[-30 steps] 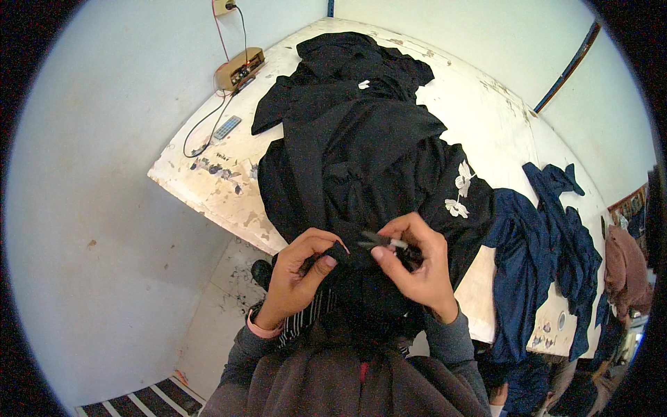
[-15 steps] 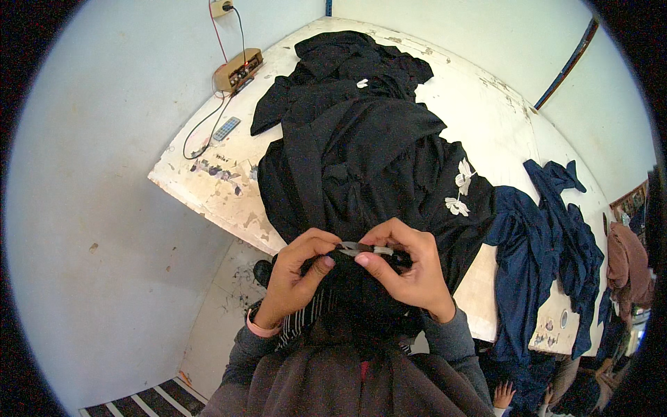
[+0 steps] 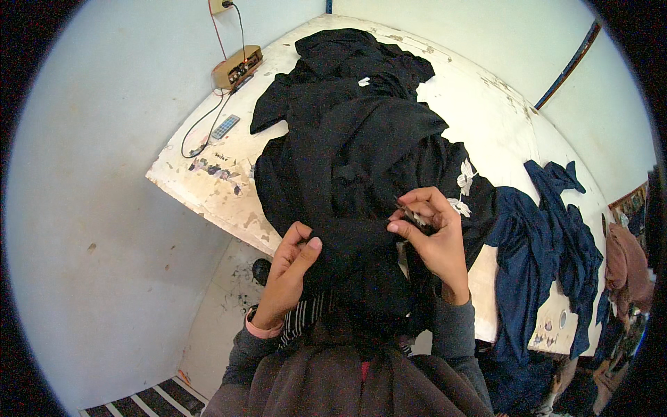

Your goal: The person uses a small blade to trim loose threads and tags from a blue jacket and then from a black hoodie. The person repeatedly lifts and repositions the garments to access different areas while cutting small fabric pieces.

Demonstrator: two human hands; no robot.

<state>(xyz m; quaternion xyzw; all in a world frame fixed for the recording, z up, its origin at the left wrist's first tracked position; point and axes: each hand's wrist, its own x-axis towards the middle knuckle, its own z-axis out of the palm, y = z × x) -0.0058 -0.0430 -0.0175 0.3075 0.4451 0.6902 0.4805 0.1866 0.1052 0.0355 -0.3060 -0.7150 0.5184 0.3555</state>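
Observation:
A black garment [image 3: 347, 174] lies bunched over the table and hangs down toward my lap. My left hand [image 3: 285, 274] is closed, with thumb and forefinger pinching an edge of the black cloth. Farther right and a little higher, my right hand [image 3: 438, 233] is also closed, its thumb and forefinger at the cloth. A small dark and pale tool [image 3: 417, 217], perhaps thread snips, is tucked in the right palm, mostly covered by the fingers. White flower appliqués [image 3: 464, 179] show on the garment just beyond this hand.
The worn white table [image 3: 229, 208] ends in a corner at left. A brown electrical box [image 3: 237, 67] with cords and a remote control [image 3: 226, 126] lie there. Navy garments [image 3: 521, 257] hang over the right edge. Brown cloth [image 3: 625, 257] is at far right.
My hands have moved apart from their close pinch, the right going up and right. The small tool that showed between the fingers is now in the right palm. Cloth spreads between the hands.

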